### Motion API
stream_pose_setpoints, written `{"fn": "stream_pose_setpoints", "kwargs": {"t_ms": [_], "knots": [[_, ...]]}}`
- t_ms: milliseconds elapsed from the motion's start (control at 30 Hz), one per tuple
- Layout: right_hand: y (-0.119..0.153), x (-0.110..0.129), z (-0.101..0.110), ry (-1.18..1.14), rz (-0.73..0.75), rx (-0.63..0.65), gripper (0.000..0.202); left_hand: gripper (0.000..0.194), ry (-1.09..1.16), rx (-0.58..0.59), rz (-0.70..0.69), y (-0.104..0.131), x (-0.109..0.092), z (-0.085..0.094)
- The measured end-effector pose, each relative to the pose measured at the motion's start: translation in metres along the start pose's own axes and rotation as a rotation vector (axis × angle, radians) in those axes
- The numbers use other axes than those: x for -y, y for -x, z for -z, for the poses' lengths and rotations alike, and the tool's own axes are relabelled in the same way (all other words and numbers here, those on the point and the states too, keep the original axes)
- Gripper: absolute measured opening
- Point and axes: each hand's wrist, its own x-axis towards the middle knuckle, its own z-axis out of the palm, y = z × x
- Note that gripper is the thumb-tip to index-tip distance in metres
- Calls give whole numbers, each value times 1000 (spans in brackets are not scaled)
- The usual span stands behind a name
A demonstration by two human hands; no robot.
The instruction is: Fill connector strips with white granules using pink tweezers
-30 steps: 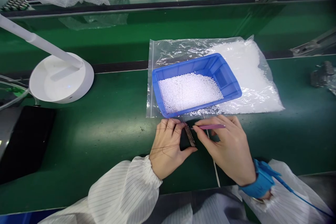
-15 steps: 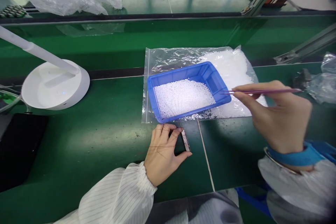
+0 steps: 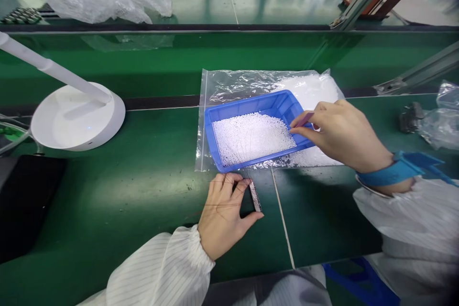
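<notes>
My left hand (image 3: 224, 217) rests on the green bench, its thumb and fingers gripping the two ends of a small flat strip (image 3: 255, 196) with a speckled light face. Thin dark threads or wires cross the back of this hand and run toward the tray. Pinched in my right hand (image 3: 340, 134) are purple-pink tweezers (image 3: 304, 119), held over the right end of a blue plastic tray (image 3: 211, 141). The tweezers' tips are hidden by the fingers. Small white beads (image 3: 253, 136) cover the tray's floor.
Under the tray lies a clear zip bag (image 3: 222, 83) with more white beads in its right part. A white lamp base (image 3: 77, 119) and a black flat object (image 3: 28, 205) stand at left. Plastic wrap (image 3: 442, 122) lies at right; a green partition (image 3: 186, 64) runs behind.
My right hand has moved left and inward over the tray with the tweezers, which now point down rather than lying level. My left hand keeps its hold on the strip. The view has shifted slightly.
</notes>
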Motion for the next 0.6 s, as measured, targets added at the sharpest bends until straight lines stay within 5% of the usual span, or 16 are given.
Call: {"fn": "stream_pose_setpoints", "kwargs": {"t_ms": [600], "knots": [[2, -4, -6, -145, -59, -96, 29, 67, 13, 12, 18, 0, -1, 1]]}}
